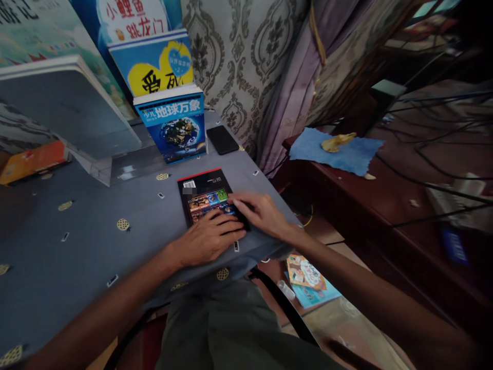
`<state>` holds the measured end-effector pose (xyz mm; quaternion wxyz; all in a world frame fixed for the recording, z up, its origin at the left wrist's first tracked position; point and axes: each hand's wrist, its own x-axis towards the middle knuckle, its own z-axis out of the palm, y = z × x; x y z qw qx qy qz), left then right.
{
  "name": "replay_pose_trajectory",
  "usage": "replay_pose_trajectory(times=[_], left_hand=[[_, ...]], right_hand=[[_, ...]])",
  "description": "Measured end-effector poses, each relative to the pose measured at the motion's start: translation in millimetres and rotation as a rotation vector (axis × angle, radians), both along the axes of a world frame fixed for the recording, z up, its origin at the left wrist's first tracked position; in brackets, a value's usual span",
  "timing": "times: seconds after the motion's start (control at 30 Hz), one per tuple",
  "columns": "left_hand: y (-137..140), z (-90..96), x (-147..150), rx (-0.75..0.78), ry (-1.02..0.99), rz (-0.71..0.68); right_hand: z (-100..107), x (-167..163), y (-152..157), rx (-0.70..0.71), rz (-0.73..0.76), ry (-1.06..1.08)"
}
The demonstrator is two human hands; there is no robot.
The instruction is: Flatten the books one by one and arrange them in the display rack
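Note:
A black book (pixel 206 185) lies flat on the cloth-covered table, showing a barcode, a red edge at the top and rows of small coloured pictures. My left hand (pixel 210 237) rests on its lower part, fingers stretched out and lying flat, covering some of the pictures. At the book's right side is my right hand (pixel 260 211). Its fingertips touch the cover near the right edge, and the thumb is apart from the fingers. Just beyond the black book stands a blue book with a globe picture (pixel 181 131).
A dark phone (pixel 222 140) lies by the wall. More upright books, one blue and yellow (pixel 157 67), stand behind a clear stand (pixel 98 169). An orange book (pixel 33 162) is at left. Right of the table, a dark red surface (pixel 335 190) holds a blue cloth (pixel 308 146) and cables.

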<state>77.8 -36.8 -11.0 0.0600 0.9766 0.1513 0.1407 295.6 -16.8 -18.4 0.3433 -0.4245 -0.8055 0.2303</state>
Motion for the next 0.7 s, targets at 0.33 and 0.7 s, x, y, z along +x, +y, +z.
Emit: replay_pose_trajectory(times=[0.33,0.7], left_hand=[[-1,-2.9,0,0.012,-0.043,0.006],[-1,-3.1,0,0.026,-0.044,0.007]], right_hand=[[-14,28,-80,0.328,0.061,-0.102],[-27,22,-79,0.437,0.005,-0.196]])
